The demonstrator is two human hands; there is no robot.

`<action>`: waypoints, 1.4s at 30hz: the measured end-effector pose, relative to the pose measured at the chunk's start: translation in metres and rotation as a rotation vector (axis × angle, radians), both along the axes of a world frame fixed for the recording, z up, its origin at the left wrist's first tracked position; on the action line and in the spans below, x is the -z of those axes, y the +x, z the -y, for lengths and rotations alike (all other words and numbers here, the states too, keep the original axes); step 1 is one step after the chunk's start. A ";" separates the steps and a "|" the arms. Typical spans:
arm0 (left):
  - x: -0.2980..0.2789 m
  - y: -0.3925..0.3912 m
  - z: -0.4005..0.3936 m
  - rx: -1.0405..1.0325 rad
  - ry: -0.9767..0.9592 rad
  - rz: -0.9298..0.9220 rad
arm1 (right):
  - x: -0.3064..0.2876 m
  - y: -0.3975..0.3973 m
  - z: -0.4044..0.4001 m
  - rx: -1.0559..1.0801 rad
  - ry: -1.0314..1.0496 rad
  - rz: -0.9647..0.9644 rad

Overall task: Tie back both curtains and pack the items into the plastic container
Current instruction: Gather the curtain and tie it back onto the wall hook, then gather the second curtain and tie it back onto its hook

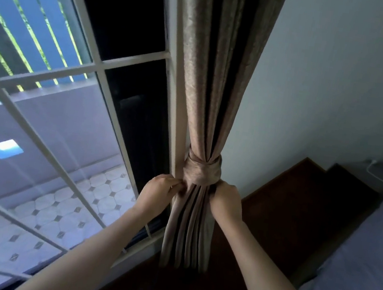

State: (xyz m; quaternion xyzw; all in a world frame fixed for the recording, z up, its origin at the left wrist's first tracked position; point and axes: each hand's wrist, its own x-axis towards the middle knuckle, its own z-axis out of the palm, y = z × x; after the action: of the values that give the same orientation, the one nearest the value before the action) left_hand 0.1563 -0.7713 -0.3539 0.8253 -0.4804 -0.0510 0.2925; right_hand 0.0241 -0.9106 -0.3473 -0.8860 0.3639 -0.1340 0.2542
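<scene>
Forearms reach up from lower frame. Left hand: grip pinching curtain folds just under tie-back band, beside window frame. Right hand: grip clenched on folds at band's right underside. Curtain gathered, hangs between window and wall. Bed edge at right; dark floor open between curtain and bed.
</scene>
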 end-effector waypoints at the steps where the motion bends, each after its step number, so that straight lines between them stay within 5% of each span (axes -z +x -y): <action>1: 0.006 -0.002 -0.008 0.004 0.034 -0.018 | 0.009 -0.003 0.000 -0.019 -0.021 -0.004; 7: 0.056 -0.013 -0.063 -0.114 0.204 -0.094 | 0.082 -0.031 -0.018 -0.057 0.218 -0.572; 11: 0.089 -0.005 -0.117 -0.213 0.374 -0.207 | 0.112 -0.022 -0.061 -0.158 0.340 -0.704; 18: 0.132 -0.022 -0.254 -0.450 0.579 -0.284 | 0.140 0.027 -0.166 -0.503 0.206 -0.975; 29: 0.131 -0.075 -0.519 -1.010 0.625 -0.411 | 0.141 0.087 -0.393 -1.057 -0.060 -0.962; 37: 0.126 -0.141 -0.663 -1.358 0.485 -0.551 | 0.125 0.102 -0.560 -1.368 -0.203 -0.911; 42: 0.090 -0.167 -0.746 -1.550 0.376 -0.474 | 0.102 0.103 -0.668 -1.553 -0.260 -0.797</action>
State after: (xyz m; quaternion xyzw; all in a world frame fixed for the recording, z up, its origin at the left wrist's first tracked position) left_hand -0.0111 -0.0252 -0.4439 0.9246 0.3151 -0.0869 0.1956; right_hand 0.1276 -0.2429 -0.4491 -0.8857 -0.2977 0.3554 0.0250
